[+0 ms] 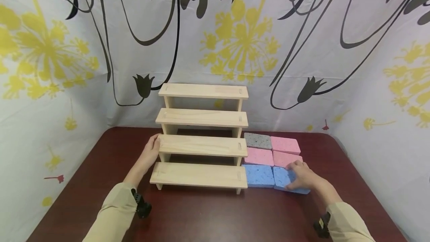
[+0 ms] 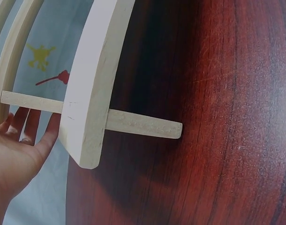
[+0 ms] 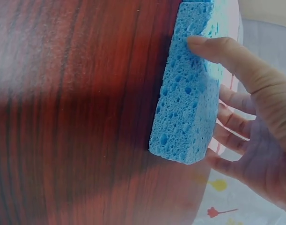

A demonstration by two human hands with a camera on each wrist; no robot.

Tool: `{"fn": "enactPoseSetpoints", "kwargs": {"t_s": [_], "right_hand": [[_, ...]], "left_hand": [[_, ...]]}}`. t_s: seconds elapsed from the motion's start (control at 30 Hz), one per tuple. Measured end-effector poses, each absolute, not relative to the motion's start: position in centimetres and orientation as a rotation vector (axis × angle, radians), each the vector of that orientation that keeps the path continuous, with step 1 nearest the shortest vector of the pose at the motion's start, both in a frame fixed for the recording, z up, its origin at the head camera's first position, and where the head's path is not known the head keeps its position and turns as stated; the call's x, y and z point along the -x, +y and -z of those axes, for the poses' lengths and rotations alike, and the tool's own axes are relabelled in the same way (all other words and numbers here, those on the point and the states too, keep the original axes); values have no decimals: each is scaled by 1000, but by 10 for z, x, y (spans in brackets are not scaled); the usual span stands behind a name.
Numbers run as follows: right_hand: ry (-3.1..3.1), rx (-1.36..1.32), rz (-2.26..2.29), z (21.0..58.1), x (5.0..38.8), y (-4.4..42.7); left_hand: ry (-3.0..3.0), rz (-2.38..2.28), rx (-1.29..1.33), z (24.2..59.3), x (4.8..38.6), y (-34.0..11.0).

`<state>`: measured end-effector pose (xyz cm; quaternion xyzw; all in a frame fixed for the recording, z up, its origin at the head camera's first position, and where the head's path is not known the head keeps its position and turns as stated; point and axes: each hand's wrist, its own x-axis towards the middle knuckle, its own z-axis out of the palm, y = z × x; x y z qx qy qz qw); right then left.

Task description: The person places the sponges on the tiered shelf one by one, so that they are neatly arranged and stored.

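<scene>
A stepped stand of pale wood [image 1: 203, 145] stands on the table with its boards level. At its left side is my left hand [image 1: 151, 153], fingers touching the stand near the second step from the bottom; the left wrist view shows these fingers [image 2: 28, 129] lightly bent beside the side support. To the right of the stand lie two blue sponges, the inner one [image 1: 258, 176] against the bottom step. My right hand [image 1: 304, 176] holds the outer blue sponge [image 3: 180, 101], thumb on its front side and the other fingers along the far side.
Behind the blue sponges are several pink ones, such as the near-left one [image 1: 258, 157], and a grey sponge [image 1: 258, 141], packed close beside the stand. The dark red table [image 1: 215, 216] ends at a patterned cloth [image 1: 248, 115] behind and at both sides.
</scene>
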<state>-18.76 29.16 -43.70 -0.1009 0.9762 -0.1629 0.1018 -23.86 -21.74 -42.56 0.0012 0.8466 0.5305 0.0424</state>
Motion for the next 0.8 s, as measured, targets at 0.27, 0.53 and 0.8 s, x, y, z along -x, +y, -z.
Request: {"fn": "enactPoseSetpoints", "kwargs": {"t_s": [0.27,0.53,0.8], "right_hand": [[2888,327,486,437,187,294],[2865,306,479,434,189,292],[2867,312,448,434,188,293]], "left_hand": [[2609,-1609,-21,426,239,-218],[2609,-1592,-33,424,236,-220],[2600,-1610,-13,427,239,-219]]}}
